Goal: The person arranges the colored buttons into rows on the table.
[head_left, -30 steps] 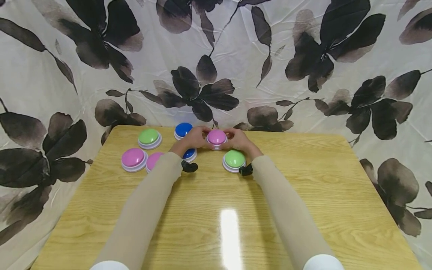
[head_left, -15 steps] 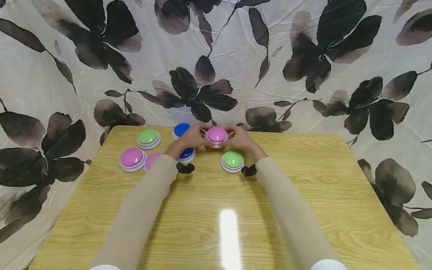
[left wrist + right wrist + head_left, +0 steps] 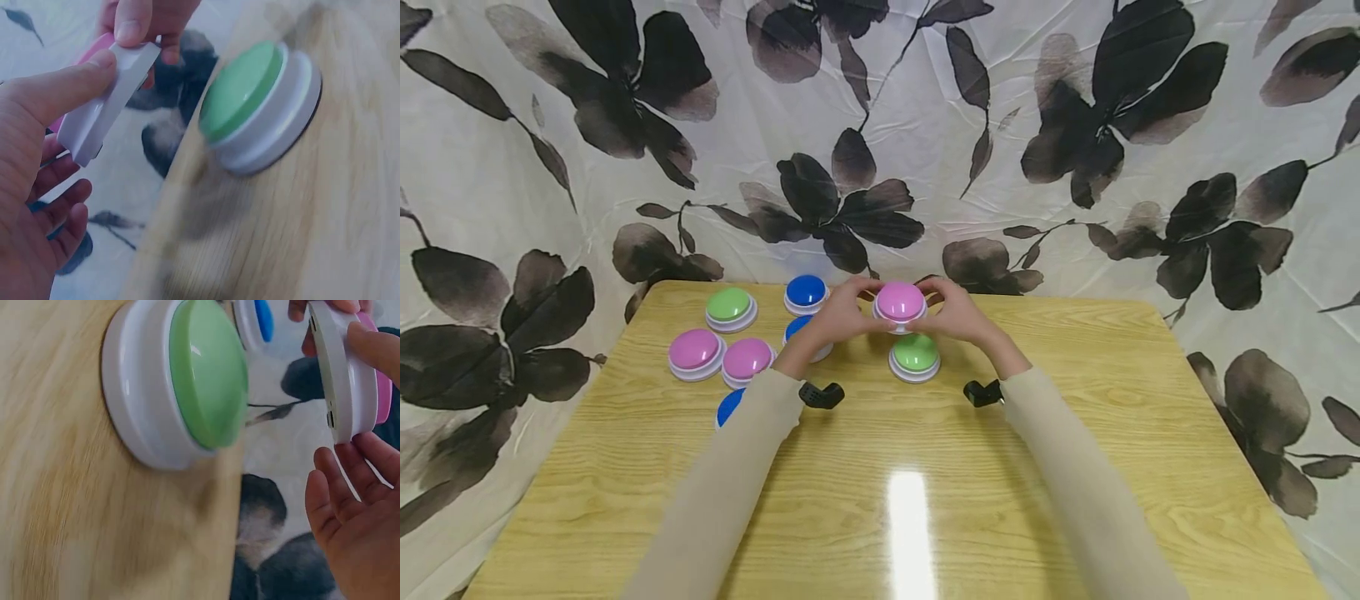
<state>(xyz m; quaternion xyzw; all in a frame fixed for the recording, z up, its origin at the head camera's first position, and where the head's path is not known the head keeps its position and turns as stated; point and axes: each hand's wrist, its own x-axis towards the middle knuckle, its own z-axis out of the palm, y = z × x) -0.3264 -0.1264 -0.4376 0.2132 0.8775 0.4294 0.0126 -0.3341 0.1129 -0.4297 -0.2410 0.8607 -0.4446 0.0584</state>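
Note:
A pink push button (image 3: 901, 302) with a white base is held up off the table between both hands. My left hand (image 3: 842, 317) grips its left edge, the thumb on the near side of the white base (image 3: 103, 109). My right hand (image 3: 961, 317) pinches the opposite edge, with its thumb against the base (image 3: 362, 381) and the lower fingers loose. In the right wrist view the flat underside faces the table side. Just nearer to me, a green push button (image 3: 915, 353) stands on the table, apart from both hands.
On the left of the wooden table (image 3: 1045, 500) stand another green button (image 3: 728, 305), two pink buttons (image 3: 694, 349) and several blue buttons (image 3: 806, 291). My left arm partly covers two blue ones. A floral cloth (image 3: 880, 100) hangs behind the table's far edge.
Both hands have shifted right with the pink button, which now hangs beyond the green one. The left forearm has uncovered part of a blue button at the lower left.

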